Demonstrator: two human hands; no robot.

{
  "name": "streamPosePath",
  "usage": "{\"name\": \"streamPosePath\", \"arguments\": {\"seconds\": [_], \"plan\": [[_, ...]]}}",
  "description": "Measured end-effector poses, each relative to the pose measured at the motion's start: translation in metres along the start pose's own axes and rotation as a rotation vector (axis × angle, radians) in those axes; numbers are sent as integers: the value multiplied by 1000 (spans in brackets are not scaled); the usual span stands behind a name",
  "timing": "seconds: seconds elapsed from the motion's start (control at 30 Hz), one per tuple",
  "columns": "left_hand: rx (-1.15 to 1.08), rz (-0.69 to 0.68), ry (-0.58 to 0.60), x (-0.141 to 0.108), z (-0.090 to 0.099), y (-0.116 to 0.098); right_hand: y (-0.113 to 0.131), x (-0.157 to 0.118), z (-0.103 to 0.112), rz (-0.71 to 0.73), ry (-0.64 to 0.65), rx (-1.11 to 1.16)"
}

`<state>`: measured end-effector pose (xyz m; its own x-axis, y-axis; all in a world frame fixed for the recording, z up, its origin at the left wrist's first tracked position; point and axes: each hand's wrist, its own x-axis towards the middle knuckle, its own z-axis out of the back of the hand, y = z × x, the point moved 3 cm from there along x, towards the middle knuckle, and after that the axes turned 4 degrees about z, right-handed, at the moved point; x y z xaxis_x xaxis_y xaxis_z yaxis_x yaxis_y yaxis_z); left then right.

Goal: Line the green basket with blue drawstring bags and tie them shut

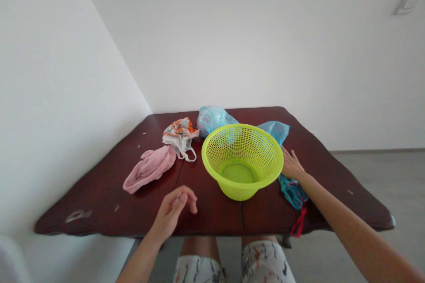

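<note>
A yellow-green plastic basket (241,192) stands upright on the table, with nothing in it. My right hand (292,166) is at the basket's right side, fingers stretched out beside the rim; whether it touches the basket I cannot tell. Just under that wrist lies a teal cloth item with a red cord (294,193), partly hidden by my forearm. My left hand (174,208) hovers over the table's front part, left of the basket, loosely curled and holding nothing. Left of the basket lie a pink cloth item (151,168) and a crumpled white and orange plastic bag (181,135).
Behind the basket sit a blue plastic bag (214,119) and, to its right, another blue bag (275,129). The dark red wooden table (206,219) has wavy edges and meets a white wall (232,44) at the back. My knees are below its front edge.
</note>
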<state>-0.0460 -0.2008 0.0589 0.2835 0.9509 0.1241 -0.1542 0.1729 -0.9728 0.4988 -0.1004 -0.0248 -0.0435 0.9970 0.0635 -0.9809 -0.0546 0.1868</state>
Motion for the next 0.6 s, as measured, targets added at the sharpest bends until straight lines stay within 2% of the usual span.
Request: {"name": "streamPosePath", "arguments": {"seconds": [0.13, 0.17, 0.23, 0.33, 0.4, 0.47, 0.53, 0.6], "plan": [[331, -168, -143, 113, 34, -36, -5, 14, 0, -27, 4, -4], [452, -217, -146, 143, 39, -44, -5, 15, -1, -31, 5, -4], [725, -352, -137, 197, 39, -60, -6, 15, -3, -37, 5, -1], [992, -420, -86, 260, 17, -73, -8, 15, -4, -51, 3, 7], [1081, -349, -34, 287, -5, -72, -8, 16, -4, -60, 0, 13], [1095, -270, 1, 303, -25, -66, -8, 16, -5, -64, -5, 17], [1058, -237, 10, 308, -38, -60, -8, 16, -4, -64, -12, 20], [1004, -230, -10, 306, -43, -53, -8, 16, -4, -61, -18, 22]]}}
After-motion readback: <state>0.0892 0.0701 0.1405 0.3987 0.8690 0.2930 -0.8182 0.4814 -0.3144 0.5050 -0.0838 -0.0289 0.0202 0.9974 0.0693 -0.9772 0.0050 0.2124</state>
